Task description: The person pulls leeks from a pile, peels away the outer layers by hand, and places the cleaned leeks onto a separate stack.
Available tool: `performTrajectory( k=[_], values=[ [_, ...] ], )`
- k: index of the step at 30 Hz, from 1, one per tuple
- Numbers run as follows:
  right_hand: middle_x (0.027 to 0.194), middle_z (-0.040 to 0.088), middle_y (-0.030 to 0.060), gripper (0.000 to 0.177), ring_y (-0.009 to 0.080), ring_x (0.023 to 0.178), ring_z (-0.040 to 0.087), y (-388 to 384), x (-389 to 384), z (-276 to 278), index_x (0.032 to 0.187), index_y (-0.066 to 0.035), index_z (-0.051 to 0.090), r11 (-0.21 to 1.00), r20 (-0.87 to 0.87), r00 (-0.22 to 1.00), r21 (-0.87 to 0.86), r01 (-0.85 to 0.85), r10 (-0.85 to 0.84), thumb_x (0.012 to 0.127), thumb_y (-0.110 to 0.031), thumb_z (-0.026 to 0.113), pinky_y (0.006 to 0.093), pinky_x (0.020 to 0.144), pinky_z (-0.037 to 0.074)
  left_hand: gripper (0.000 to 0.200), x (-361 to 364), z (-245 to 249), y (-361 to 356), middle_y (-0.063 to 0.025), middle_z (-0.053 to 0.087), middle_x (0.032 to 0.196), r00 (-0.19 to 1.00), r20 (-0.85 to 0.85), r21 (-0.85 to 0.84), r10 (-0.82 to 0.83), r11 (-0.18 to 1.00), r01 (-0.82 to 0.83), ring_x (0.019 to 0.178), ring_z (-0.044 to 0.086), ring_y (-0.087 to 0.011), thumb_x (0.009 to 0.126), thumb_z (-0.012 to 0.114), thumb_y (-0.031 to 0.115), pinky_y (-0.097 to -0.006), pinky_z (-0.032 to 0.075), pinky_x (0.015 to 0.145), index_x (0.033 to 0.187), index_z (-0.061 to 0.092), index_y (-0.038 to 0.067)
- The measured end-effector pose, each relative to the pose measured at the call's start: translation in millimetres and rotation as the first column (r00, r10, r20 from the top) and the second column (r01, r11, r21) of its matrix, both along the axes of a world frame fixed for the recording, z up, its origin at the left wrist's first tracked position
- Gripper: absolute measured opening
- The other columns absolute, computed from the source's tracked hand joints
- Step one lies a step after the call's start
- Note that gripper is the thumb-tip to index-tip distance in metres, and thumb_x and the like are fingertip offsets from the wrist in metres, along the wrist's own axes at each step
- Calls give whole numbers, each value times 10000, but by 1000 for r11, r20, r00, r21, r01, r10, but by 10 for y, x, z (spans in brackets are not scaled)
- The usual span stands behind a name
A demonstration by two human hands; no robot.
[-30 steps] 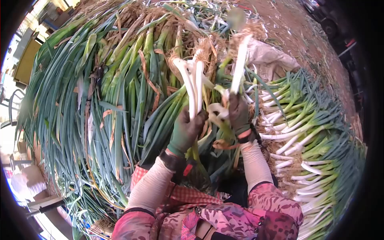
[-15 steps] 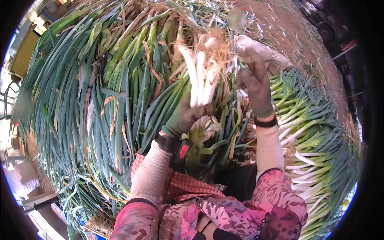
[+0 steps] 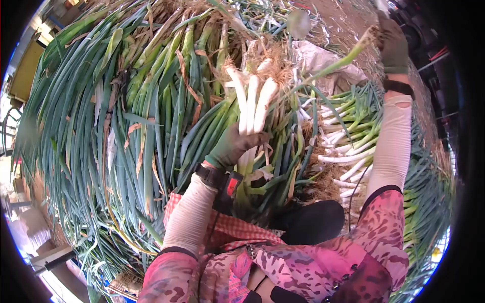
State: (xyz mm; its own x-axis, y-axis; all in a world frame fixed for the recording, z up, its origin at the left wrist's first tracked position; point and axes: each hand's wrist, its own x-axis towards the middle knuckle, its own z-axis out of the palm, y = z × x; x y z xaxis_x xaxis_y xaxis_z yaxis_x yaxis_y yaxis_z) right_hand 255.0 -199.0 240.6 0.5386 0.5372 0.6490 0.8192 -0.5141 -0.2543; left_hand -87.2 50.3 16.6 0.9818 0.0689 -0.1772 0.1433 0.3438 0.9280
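Observation:
My left hand (image 3: 235,146), in a dark glove, is closed around a bunch of green onions (image 3: 262,103). Their white stems point up and away from me, with shaggy brown roots at the far end. Stretched out to the upper right, my gloved right hand (image 3: 394,48) is closed at the pale, rooty end of a single green onion (image 3: 346,59). Its green leaves trail back down to the left. The fingertips of that hand are partly hidden.
A big heap of untrimmed green onions (image 3: 126,116) covers the left side. White-stemmed cleaned ones (image 3: 353,141) lie in rows on the right. Beyond them are a pale sack (image 3: 323,63) and brown ground with scraps (image 3: 343,20). A yellow box (image 3: 25,68) stands far left.
My right hand has swung from beside the bunch out to the upper right and now holds a single green onion. My left hand keeps its hold in nearly the same spot; the stems show more clearly.

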Motion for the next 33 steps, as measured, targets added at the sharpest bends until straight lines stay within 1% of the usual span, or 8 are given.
performTrajectory(
  k=[4,7,11,15,22,26,30,33],
  values=[
    [1138,631,80,343,167,904,636,65,-499,-308,1262,-61,586,1000,-461,887,26,-13,24,920,-77,560,261,770,530,349,106,-278,-25,-75,708,975,985,-18,-75,173,982,-174,864,657,-151,783,767,153,-301,521,810,1068,657,-16],
    [1055,693,98,201,192,908,662,784,-1500,-1256,1069,-86,659,868,-774,518,83,-489,365,922,-217,621,294,787,543,313,163,-267,-142,-74,709,962,969,-7,-44,246,968,-246,835,650,-146,797,752,150,-301,517,790,1048,670,-19],
    [930,695,158,355,231,854,678,1130,-1723,-1948,1057,-34,652,923,-475,860,-213,-319,187,895,-350,650,306,719,530,383,139,-505,1,-92,688,985,973,108,188,205,957,-223,900,640,-170,833,674,221,-309,502,849,1124,625,-22],
    [885,673,54,245,111,765,614,1050,-1952,-1654,1035,-61,669,989,-915,375,138,-62,151,928,-281,649,269,660,517,378,-10,-68,108,-58,679,903,939,-97,58,329,944,-324,836,628,-156,827,706,299,-299,496,788,1049,657,-3],
    [908,669,115,364,242,850,645,586,-3127,-2985,1078,-66,653,748,-910,228,121,-652,346,890,-377,667,383,781,490,345,-13,-155,222,-65,670,927,948,20,-114,317,943,-313,832,616,-148,825,714,237,-296,492,786,1049,643,-15],
    [865,692,161,387,303,803,683,-40,-3105,-2830,1027,-116,695,375,-818,390,-550,-746,-423,939,-438,499,403,723,503,350,-51,-163,424,-61,653,884,868,21,-129,496,862,-490,799,599,-147,836,727,297,-295,480,752,1007,643,3],
    [1084,675,162,429,337,934,674,-291,-2675,-2322,1295,-122,535,22,-783,464,-518,-855,-414,914,-316,561,413,831,513,362,-50,-211,529,-62,641,886,856,-25,-118,517,848,-516,791,607,-156,875,698,288,-290,491,738,1057,616,-14],
    [1114,661,157,430,301,934,666,-82,-1994,-1886,1297,-109,535,291,-771,614,-634,-716,-171,915,-303,575,392,811,523,417,6,-325,421,-78,628,916,914,184,-150,361,930,-337,814,614,-194,852,716,291,-311,503,749,1097,579,-16]
  ],
)
